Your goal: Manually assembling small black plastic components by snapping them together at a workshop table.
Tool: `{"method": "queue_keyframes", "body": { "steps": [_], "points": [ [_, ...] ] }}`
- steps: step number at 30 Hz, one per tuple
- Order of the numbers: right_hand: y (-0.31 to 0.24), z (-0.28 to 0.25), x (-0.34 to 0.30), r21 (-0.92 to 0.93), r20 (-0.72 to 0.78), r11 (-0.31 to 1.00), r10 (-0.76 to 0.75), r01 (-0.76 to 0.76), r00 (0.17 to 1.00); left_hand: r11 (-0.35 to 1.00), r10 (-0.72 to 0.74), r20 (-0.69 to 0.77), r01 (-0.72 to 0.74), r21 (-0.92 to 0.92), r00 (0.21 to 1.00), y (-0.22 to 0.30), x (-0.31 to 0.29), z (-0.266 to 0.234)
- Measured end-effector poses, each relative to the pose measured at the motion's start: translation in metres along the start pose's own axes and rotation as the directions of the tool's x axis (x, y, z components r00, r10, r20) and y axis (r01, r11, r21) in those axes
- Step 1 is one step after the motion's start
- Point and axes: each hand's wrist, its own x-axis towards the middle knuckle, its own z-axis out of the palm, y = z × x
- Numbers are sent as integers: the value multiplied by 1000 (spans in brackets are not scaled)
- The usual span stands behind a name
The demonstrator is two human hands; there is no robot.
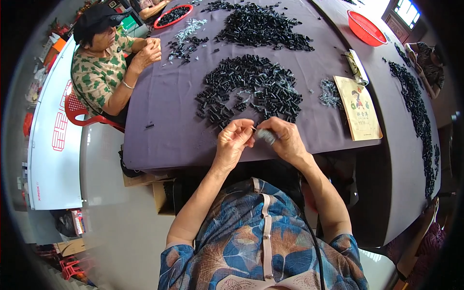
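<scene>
The broad, grey-purple cloth-covered table carries everything, and on it the far heap and the near heap of short black pieces spread in front of the person. To the right lies a yellowish booklet, with a smaller pile of translucent bits just beside its left edge.

The left hand and right hand meet above the table's near edge. The left grip is pinched, thumb against fingers, on a small piece; the right grip is closed around a clump of translucent pieces, its thumb and finger also reaching the small piece. Doing this well likely calls for steady wrists, a light pinch close to the meeting point, and the spare clump tucked well back so that it does not crowd the fingertips.

The clump is blurred, its pieces at mixed angles, so no single direction can be read. The small piece is between the two hands, near the lower border of the near heap; its long axis seems to run roughly crosswise, from one hand toward the other. Which end leads cannot be told.
</scene>
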Motion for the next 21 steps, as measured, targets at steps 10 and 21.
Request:
{"method": "queue_keyframes", "body": {
  "steps": [10, 21],
  "points": [
    [16, -25, 1, -84, -208, 962, 238, -260, 949, 991, 12, 11, -10, -134, 1000, -3, -1, -11],
    [18, -22, 4, -409, -181, 912, -68, -12, 981, 985, 33, -19, -35, -170, 999, 1, -1, -8]
  ]
}}
